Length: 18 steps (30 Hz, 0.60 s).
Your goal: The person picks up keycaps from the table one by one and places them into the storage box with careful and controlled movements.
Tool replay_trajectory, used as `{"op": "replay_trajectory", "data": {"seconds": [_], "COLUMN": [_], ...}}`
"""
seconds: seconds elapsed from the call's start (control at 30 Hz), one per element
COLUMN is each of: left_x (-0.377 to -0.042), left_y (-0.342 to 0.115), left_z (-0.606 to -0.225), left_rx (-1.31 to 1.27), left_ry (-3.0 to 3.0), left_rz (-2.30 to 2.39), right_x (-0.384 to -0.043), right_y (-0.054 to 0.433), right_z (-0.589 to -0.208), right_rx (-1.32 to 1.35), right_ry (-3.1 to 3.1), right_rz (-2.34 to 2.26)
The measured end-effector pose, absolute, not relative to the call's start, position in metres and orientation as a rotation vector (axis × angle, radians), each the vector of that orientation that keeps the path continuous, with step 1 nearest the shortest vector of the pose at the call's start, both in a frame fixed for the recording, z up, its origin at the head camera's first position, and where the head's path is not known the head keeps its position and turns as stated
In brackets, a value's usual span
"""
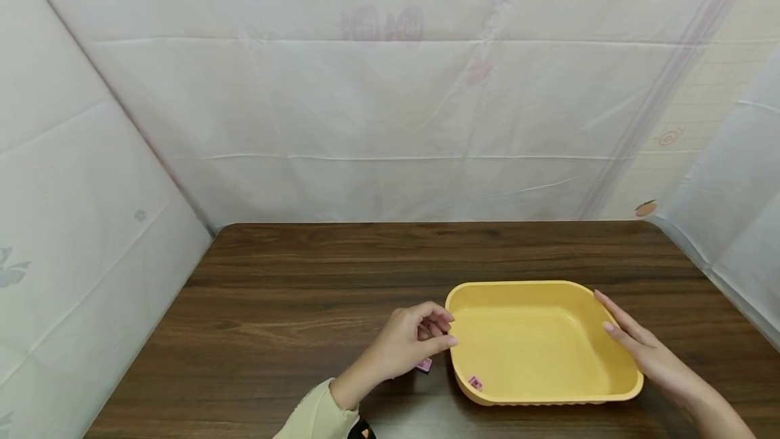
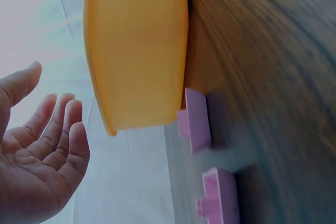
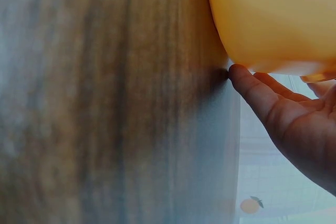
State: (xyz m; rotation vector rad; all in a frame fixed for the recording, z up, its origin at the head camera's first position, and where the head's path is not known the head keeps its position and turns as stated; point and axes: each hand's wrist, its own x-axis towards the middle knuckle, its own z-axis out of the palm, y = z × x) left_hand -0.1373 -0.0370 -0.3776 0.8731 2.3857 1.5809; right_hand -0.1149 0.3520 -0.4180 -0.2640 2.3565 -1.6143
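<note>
A yellow plastic basin (image 1: pixel 542 344) stands on the table at front right. My left hand (image 1: pixel 405 341) hovers at its left rim with fingers loosely bent and nothing held; the left wrist view shows that hand (image 2: pixel 44 156) apart from the wall. On the right side, my right hand (image 1: pixel 640 351) holds the basin, thumb over the rim and fingers along the outer wall (image 3: pixel 278 19). One small pink plastic piece (image 1: pixel 475 383) lies inside, in the near left corner. Two pink pieces, a nearer one (image 2: pixel 220 198) and a farther one (image 2: pixel 197 121), lie outside on the tabletop.
The dark wood-grain table (image 1: pixel 292 290) extends to the left of and behind the basin. Pale printed sheets (image 1: pixel 390 107) hang behind it and along both sides. In the head view my left forearm partly covers the pink piece (image 1: pixel 424 364) beside the basin.
</note>
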Motion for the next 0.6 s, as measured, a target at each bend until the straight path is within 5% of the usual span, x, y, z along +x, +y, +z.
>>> {"op": "replay_trajectory", "data": {"seconds": [0.6], "left_x": [-0.138], "left_y": [-0.062], "left_z": [-0.381], "left_rx": [0.853], "left_ry": [2.49], "left_rz": [1.557], "right_x": [-0.115], "right_y": [0.352], "right_z": [-0.418], "right_rx": [-0.256], "right_ry": [2.356], "right_rz": [-1.612]}}
